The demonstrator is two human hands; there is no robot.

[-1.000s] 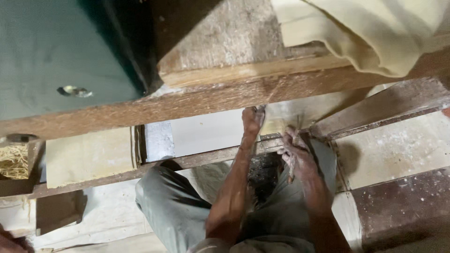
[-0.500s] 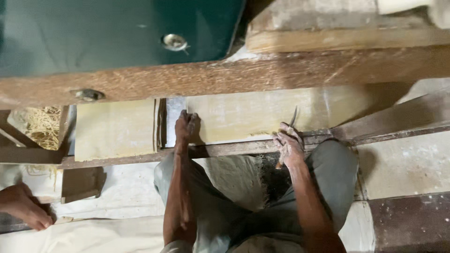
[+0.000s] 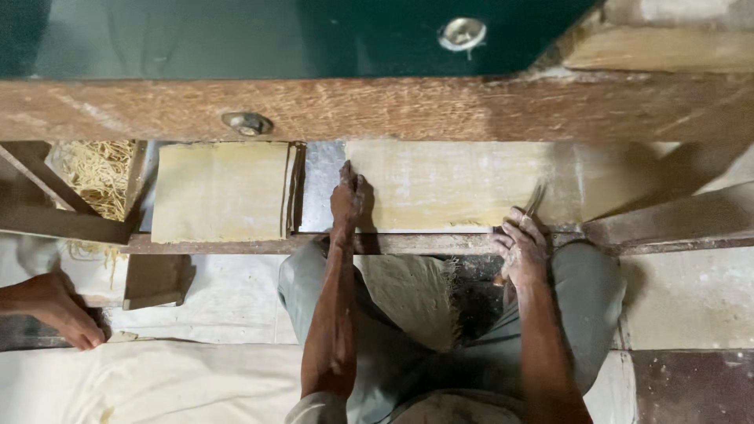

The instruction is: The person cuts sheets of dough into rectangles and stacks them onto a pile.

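While the left hand [image 3: 346, 196] presses flat on the dough sheet [image 3: 463, 184], stretching sideways, the right hand [image 3: 520, 251] grips a knife [image 3: 536, 199] at its right part.

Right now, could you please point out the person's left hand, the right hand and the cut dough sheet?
left hand [image 3: 346, 198]: head view, back of hand.
right hand [image 3: 520, 253]: head view, knuckles.
cut dough sheet [image 3: 221, 191]: head view, middle of top face.

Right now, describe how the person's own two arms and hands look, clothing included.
Both forearms are bare, with no gloves, rings or watch visible. The left hand and right hand are dusted with pale powder, heavier on the right hand's fingers and knuckles. A light, greyish sleeve edge shows near the left elbow at the bottom of the view. The right arm's sleeve is out of frame.
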